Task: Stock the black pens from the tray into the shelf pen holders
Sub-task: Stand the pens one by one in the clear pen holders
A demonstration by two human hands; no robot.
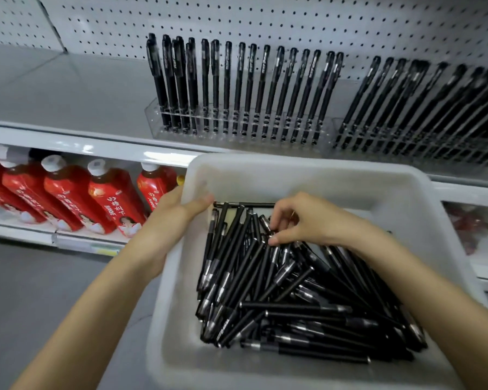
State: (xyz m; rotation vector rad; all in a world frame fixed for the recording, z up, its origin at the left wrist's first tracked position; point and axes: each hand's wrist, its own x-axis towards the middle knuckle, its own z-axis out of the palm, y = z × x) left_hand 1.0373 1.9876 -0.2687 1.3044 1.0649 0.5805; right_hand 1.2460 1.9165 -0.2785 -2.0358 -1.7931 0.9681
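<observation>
my left hand [178,212] grips tray [293,171] left wall, thumb inside | my right hand [302,220] inside tray, fingers curled, pinching one black pen [265,224]

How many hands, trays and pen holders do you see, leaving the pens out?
Hands: 2 (left hand on the tray, right hand in the pens)
Trays: 1
Holders: 2 (left holder, right holder)
Total: 5

One white tray [293,164], dozens of loose black pens [265,291], two clear pen holders [237,130], about twenty pens in the left one, about five red bottles [107,204].
</observation>
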